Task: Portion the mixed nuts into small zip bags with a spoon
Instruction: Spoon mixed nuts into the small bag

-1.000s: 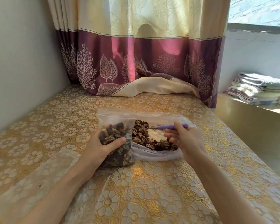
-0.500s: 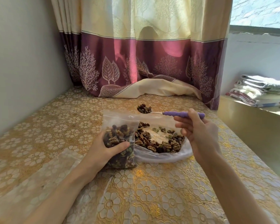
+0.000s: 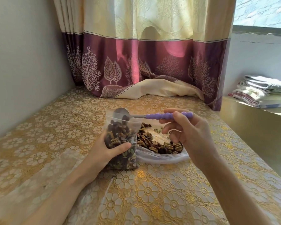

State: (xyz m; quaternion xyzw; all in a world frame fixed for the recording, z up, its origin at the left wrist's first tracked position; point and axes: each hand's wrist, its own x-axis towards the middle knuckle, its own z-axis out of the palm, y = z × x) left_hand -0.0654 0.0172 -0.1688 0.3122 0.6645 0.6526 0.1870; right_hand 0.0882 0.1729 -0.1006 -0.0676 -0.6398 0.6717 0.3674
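Two bags on the table: left hand grips one small zip bag; right hand fingers pinch one spoon above it; one large bag of nuts beside.

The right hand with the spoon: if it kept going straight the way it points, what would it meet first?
The right hand points its spoon leftward, so the bowl would likely meet the open mouth of the small bag held by the left hand, though depth is unclear.

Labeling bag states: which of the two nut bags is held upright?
The small zip bag, gripped by the left hand under the spoon. The large bag lies flat behind it.
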